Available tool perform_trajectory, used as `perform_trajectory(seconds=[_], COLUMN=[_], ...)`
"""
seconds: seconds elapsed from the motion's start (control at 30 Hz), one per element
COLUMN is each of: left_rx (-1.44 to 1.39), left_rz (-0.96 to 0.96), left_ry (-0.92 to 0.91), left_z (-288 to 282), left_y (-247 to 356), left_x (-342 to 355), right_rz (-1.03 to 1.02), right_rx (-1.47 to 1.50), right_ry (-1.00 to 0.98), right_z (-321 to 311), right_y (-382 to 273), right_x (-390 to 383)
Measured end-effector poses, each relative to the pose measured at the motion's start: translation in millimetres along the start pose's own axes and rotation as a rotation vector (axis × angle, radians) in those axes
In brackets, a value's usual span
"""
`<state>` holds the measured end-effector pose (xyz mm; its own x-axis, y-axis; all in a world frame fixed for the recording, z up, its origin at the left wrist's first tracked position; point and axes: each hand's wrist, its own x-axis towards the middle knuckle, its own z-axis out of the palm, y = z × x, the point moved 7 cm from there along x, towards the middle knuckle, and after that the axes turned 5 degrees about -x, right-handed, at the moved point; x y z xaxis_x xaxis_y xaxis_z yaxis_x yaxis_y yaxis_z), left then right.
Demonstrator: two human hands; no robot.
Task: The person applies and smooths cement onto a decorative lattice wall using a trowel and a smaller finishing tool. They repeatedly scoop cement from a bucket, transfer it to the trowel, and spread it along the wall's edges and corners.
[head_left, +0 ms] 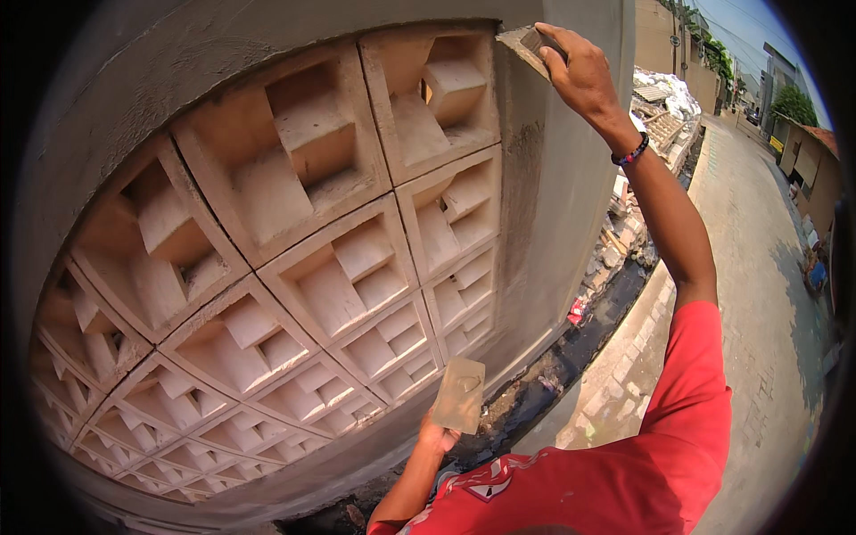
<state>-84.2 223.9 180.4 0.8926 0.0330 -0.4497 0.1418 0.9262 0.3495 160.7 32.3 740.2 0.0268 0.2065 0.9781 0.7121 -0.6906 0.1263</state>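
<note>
My raised right hand (580, 76) is closed around a small plastering float (522, 46). The float's flat face is against the grey plaster at the upper right corner of the block panel. Lower down, my left hand (437, 435) grips a flat, rectangular mortar board (460, 392) smeared with grey-brown residue; part of that hand is hidden behind the board. Beside both hands is a panel of pale pink ventilation blocks (330, 267) with stepped openings. A band of grey plaster (553, 187) borders the panel on its right.
A dark, wet drainage ditch (544, 383) runs along the foot of the wall. Rubble and broken masonry (624, 227) lie beyond the wall's corner. A paved lane (749, 267) stretches away on the right, with low buildings (811, 160) along its far side.
</note>
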Motion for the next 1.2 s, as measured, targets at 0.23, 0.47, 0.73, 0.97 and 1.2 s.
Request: perform_trajectory(seconds=[0.23, 0.47, 0.73, 0.97, 1.2], left_rx=[-0.036, 0.007, 0.013, -0.016, -0.048], left_rz=[-0.012, 0.015, -0.015, -0.003, -0.007], left_ry=[-0.031, -0.035, 0.004, -0.006, -0.072], left_z=[3.7, 6.0, -2.3, 5.0, 11.8], left_y=[-3.3, -3.2, -7.3, -8.4, -12.7], left_x=[-4.7, -2.9, 5.9, 5.6, 6.0], right_rz=[0.115, 0.144, 0.887, 0.405, 0.014], right_rx=[0.051, 0.105, 1.446, 0.949, 0.203], right_ry=[-0.089, -0.379, -0.470, -0.401, -0.080], right_z=[15.2, 27.9, 34.6, 15.1, 10.1], right_y=[-8.6, -32.7, 18.8, 17.5, 19.7], right_x=[-42.0, -139.4, -147.7, -52.6, 8.0])
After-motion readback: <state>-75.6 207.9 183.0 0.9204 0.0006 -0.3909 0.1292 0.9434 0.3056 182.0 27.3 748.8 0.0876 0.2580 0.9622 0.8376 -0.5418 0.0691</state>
